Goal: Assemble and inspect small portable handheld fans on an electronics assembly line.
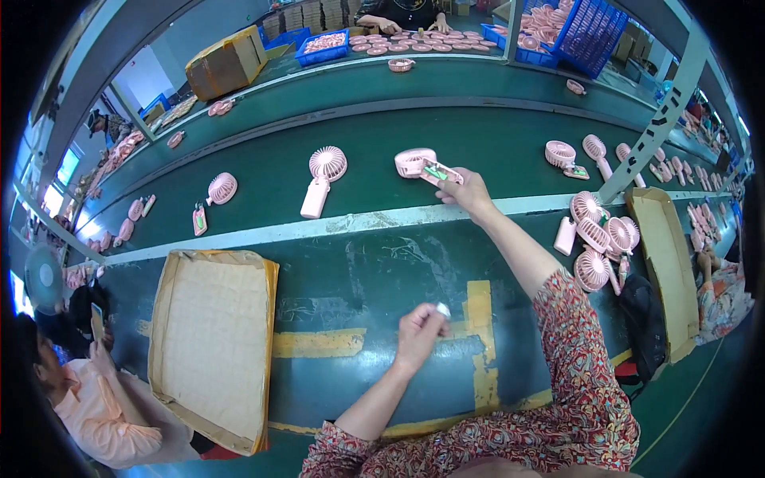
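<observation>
My right hand (pixel 470 193) reaches over the far belt, its fingers closed on the handle end of a pink handheld fan (pixel 412 162). A green circuit board (pixel 435 170) shows in that fan's open handle. Lower down, my left hand (pixel 418 336) is closed above the green worktable (pixel 351 295). A small whitish piece (pixel 442 309) sticks out at its thumb and fingertips; its kind is too small to make out. To the left of the held fan, a whole pink fan (pixel 327 163) lies on the belt. Farther left is another fan head (pixel 222 188) beside an open handle (pixel 199 219).
A shallow cardboard tray (pixel 211 263) stands at the left. Several pink fans (pixel 592 267) are piled at the right, near a second cardboard tray (pixel 657 263) and a black bag (pixel 642 319). A pale rail (pixel 358 224) separates table and belt. Co-workers sit left, right and opposite.
</observation>
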`<action>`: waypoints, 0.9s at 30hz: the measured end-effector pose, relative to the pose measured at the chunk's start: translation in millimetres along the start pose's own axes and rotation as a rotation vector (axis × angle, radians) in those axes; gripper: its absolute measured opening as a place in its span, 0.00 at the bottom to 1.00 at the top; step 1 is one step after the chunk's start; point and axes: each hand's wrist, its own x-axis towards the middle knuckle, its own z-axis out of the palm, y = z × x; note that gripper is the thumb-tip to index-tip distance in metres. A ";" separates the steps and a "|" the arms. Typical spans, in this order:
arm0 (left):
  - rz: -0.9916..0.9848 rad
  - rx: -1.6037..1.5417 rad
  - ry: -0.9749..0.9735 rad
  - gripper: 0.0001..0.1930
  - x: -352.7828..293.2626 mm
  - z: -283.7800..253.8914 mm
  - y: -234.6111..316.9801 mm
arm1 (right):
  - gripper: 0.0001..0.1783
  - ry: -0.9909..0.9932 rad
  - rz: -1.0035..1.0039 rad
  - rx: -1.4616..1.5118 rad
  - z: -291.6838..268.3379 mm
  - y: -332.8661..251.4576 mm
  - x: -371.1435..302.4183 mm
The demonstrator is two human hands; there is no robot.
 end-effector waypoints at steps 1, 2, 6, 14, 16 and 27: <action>-0.051 -0.174 0.027 0.08 1.9 4.1 7.4 | 0.13 -0.040 -0.001 0.065 -3.4 -19.2 -24.4; -0.098 -0.347 0.063 0.10 5.1 6.2 16.9 | 0.17 -0.118 -0.006 0.075 -8.4 -30.0 -45.1; -0.198 -0.705 -0.070 0.40 10.9 -23.4 25.6 | 0.20 -0.266 -0.109 0.118 1.7 -56.7 -124.9; -0.252 -0.833 -0.112 0.38 11.3 -15.7 35.6 | 0.18 -0.342 -0.056 0.191 -7.8 -37.7 -228.3; -0.234 -0.872 -0.104 0.31 16.3 -24.0 25.6 | 0.18 -0.296 -0.058 0.212 -6.7 -29.8 -235.3; -0.134 -1.087 0.065 0.25 19.9 -41.4 18.8 | 0.17 -0.001 -0.496 -0.077 4.8 -5.5 -241.8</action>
